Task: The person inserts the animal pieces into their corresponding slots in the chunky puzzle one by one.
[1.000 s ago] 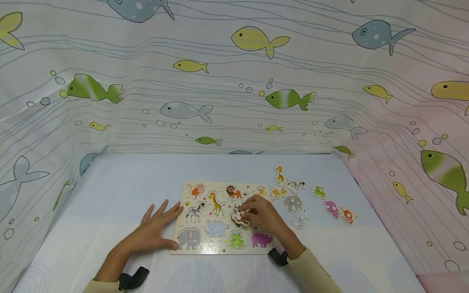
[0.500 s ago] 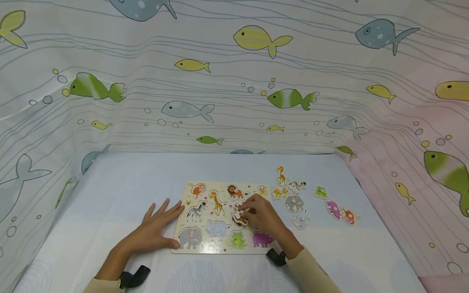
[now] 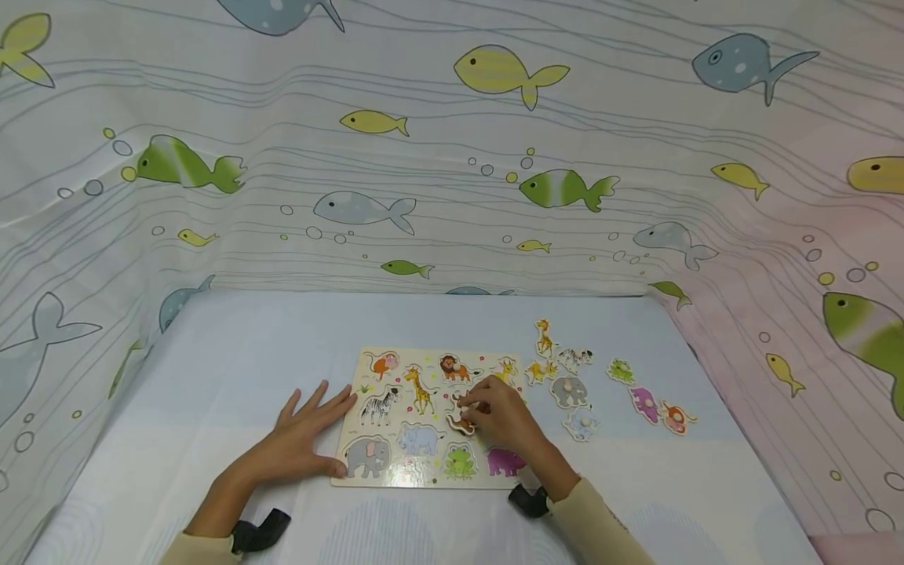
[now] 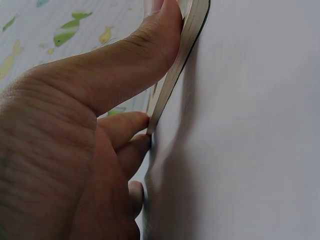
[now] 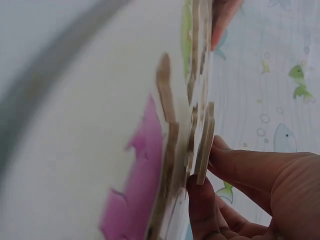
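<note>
A flat animal puzzle board (image 3: 384,473) lies on the table in the head view. My left hand (image 3: 293,443) rests at its left side with fingers spread, thumb and fingertips touching the edge. In the left wrist view, the thumb (image 4: 135,55) lies along the board's side (image 4: 177,70). My right hand (image 3: 504,412) pinches a brown animal puzzle piece (image 3: 461,422) over the right-centre of the board. Seen edge-on in the right wrist view, this puzzle piece (image 5: 206,150) stands slightly off the board's surface. The fingers hide part of the piece and the spot beneath.
Right of the board lie loose knobbed pieces: giraffe (image 3: 543,337), zebra (image 3: 575,359), grey elephant (image 3: 569,391), pale blue animal (image 3: 581,424), frog (image 3: 621,370), purple piece (image 3: 644,404) and orange piece (image 3: 676,418). A fish-print curtain (image 3: 438,173) surrounds the table (image 3: 282,329).
The right hand and the brown piece shift very slightly over the same spot on the board. The left hand stays at the edge. The whole head view drifts a little.
</note>
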A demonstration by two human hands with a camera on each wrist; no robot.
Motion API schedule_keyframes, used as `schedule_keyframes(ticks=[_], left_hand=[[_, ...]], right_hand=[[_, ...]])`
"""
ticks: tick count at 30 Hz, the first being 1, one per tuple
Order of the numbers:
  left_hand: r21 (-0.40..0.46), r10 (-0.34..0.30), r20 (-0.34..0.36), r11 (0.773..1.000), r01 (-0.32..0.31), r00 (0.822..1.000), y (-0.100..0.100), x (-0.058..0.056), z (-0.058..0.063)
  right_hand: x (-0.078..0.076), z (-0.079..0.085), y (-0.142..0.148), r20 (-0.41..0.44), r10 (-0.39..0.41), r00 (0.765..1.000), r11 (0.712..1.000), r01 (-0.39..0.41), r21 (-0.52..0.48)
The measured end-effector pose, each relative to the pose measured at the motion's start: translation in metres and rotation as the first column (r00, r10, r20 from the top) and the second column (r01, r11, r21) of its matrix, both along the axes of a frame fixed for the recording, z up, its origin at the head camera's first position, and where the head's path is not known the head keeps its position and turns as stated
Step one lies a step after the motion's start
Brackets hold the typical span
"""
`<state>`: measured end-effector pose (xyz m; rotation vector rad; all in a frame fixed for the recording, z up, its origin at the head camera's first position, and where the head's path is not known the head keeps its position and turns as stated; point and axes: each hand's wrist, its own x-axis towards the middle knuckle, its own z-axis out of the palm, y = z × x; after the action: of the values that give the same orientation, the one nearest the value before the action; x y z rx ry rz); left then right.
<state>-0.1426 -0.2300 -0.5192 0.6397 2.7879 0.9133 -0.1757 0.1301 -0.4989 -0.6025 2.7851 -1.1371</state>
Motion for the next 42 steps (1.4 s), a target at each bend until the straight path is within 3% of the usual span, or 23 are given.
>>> schedule_keyframes(ticks=[13,28,42], left_hand=[[0.005,-0.002,-0.001,1.0,0.002,1.0,-0.0007,-0.0008,-0.0005],[0.004,-0.005,-0.007,1.0,0.005,1.0,-0.0008,-0.0011,0.0005],[-0.008,0.005,0.011,1.0,-0.005,1.0,-0.0006,-0.0013,0.0011]], right_hand=[[-0.0006,-0.0031,-0.003,-0.028,-0.052,0.998,0.998,0.053,0.041],[-0.0023,-0.0062,-0.0033,-0.019,-0.051,0.999,0.997,0.052,0.062],[-0.001,-0.0058,-0.0055,-0.062,-0.01,0.998,0.999,0.013,0.05]])
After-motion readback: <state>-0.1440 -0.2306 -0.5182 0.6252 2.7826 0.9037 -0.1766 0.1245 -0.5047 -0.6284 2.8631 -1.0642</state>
